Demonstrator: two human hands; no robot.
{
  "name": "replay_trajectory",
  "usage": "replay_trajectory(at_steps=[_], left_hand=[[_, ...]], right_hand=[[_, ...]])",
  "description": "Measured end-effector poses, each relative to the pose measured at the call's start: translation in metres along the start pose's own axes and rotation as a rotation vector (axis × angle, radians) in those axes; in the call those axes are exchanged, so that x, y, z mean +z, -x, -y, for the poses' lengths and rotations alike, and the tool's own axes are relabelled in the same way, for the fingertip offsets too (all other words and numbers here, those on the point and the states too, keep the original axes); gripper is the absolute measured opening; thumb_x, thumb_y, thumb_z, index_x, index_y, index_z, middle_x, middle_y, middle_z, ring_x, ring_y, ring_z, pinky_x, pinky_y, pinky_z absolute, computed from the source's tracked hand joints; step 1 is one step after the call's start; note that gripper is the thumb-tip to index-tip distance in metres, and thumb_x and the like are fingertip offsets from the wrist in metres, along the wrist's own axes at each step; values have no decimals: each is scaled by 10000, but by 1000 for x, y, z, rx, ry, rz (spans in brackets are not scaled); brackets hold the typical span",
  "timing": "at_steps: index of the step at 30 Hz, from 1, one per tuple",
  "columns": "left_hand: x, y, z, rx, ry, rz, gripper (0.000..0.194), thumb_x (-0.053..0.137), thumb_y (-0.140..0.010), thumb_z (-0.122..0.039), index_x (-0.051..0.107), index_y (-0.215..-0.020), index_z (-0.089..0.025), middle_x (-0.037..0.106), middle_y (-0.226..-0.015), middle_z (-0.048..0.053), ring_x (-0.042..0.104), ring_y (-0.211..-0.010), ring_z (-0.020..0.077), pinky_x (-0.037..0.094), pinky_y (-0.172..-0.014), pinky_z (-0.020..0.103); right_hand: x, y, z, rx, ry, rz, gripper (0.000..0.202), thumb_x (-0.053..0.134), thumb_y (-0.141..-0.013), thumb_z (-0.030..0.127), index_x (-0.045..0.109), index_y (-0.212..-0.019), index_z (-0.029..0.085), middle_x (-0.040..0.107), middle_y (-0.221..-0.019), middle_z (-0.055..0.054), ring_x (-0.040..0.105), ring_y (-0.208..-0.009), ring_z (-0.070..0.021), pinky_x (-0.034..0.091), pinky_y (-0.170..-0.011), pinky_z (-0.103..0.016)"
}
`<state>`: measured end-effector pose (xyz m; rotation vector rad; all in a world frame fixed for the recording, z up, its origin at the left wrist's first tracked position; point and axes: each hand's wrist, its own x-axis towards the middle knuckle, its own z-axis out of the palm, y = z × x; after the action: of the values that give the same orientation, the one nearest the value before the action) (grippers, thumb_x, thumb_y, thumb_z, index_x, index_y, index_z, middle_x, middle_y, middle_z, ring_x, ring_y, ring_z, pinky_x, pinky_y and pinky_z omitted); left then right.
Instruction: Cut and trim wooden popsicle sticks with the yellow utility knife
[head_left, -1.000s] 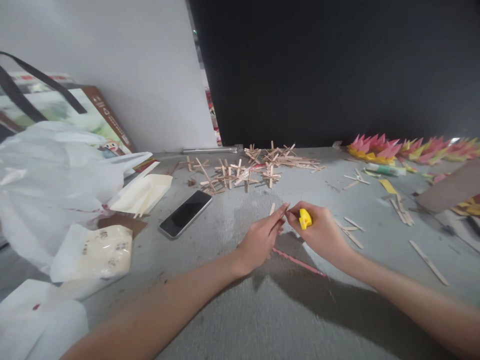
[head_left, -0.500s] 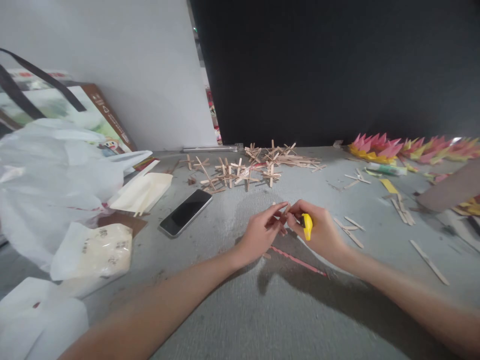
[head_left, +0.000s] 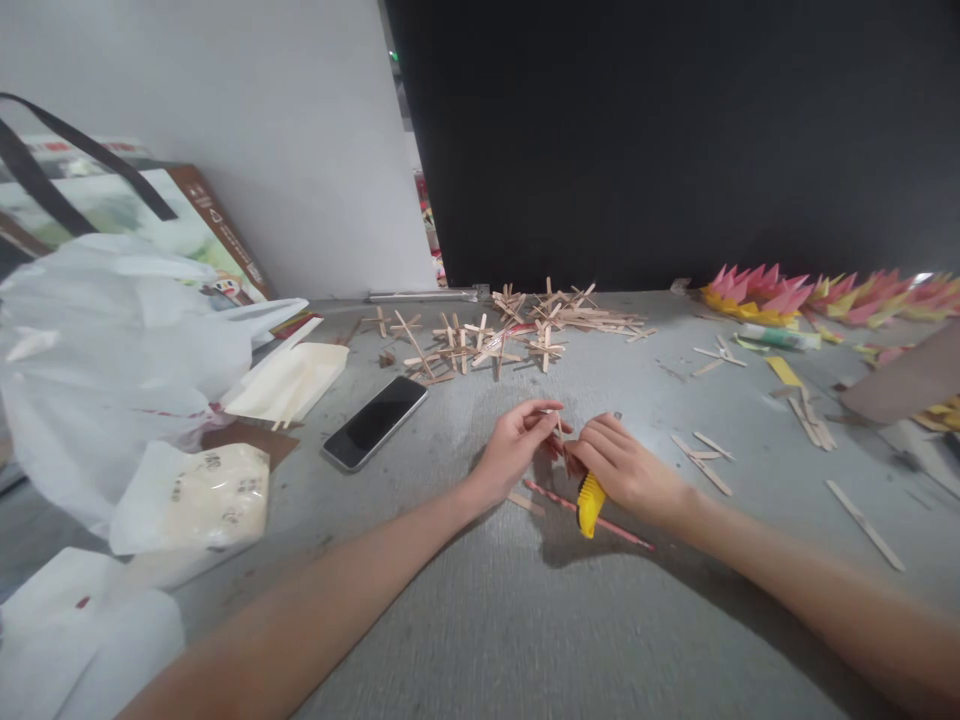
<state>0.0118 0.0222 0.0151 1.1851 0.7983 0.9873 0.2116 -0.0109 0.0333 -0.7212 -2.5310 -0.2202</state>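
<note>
here | left hand (head_left: 511, 455) pinches wooden stick (head_left: 559, 428) | right hand (head_left: 628, 465) clamped round yellow tool (head_left: 590, 505)

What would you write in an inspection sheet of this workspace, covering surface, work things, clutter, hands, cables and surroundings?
Surface: grey surface, with small dark marks.
Work things: yellow tool; thin stick; crossed wooden sticks beyond the hands.
Clutter: phone, white plastic bag, pale tray.
Hands: left hand pinches the thin stick; right hand grips the yellow tool.
Cables: nothing seen.
Surroundings: black panel behind; pink and yellow pointed pieces far right.
</note>
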Motion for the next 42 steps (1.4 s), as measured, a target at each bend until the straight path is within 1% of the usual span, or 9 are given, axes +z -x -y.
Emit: replay_trajectory(at_steps=[7,11,16,19,24,28,33,38,42], left_hand=[[2,1,0,74,-60,-59,409,779,-868,-452,667,-1113,-144,739,-871,56,653,-691,135,512,-677,254],[2,1,3,111,-64,-76,391,795,-858,-442,680,-1093,-152,763,-924,77,700,-790,167,530,-727,268],[3,3,2,138,-100,-98,353,797,-858,-436,711,-1054,-155,783,-1036,124,736,-977,223,555,-861,311],[4,6,0,179,-130,-102,314,797,-860,-418,718,-1019,-160,784,-1045,124,743,-999,234,561,-901,332],[9,11,-5,210,-212,-37,260,763,-889,-394,734,-1012,-167,791,-1068,129,743,-1021,240,566,-927,351],[10,11,-7,227,-296,-48,267,772,-876,-400,744,-1009,-170,783,-1046,117,734,-965,226,570,-908,354],[7,8,-4,227,-356,-85,288,749,-889,-446,737,-962,-168,759,-946,94,716,-880,207,570,-804,312],[7,7,4,152,-299,-54,315,742,-883,-469,712,-918,-157,752,-803,71,729,-724,193,592,-692,300],[7,6,10,85,-235,-49,316,790,-835,-450,711,-866,-146,737,-709,56,733,-637,187,609,-657,299]], right_hand=[[-1,-2,-1,-45,81,38,305,401,-1060,97,573,-826,189,584,-803,-70,523,-760,-229,436,-747,-382],[1,-1,-3,-35,105,42,303,398,-1047,78,571,-822,183,564,-792,-71,507,-756,-236,434,-738,-380],[6,2,-10,25,102,70,264,416,-1043,85,560,-845,184,567,-834,-71,501,-768,-239,431,-749,-377],[10,5,-15,85,72,78,228,444,-1032,80,543,-859,190,570,-850,-67,498,-767,-238,429,-749,-368],[12,9,-22,167,34,20,247,441,-980,6,506,-860,213,573,-840,-65,487,-760,-243,419,-720,-343],[14,9,-24,185,26,8,243,460,-952,-11,500,-876,217,585,-852,-69,490,-768,-248,418,-738,-345],[15,8,-24,196,43,-3,254,456,-963,-3,490,-850,222,574,-822,-61,493,-757,-247,403,-727,-340],[18,10,-29,221,66,13,226,512,-954,15,496,-859,219,599,-830,-65,514,-769,-253,410,-760,-352],[24,15,-40,289,70,-4,229,575,-898,8,495,-880,222,626,-853,-69,545,-784,-259,417,-770,-356]])
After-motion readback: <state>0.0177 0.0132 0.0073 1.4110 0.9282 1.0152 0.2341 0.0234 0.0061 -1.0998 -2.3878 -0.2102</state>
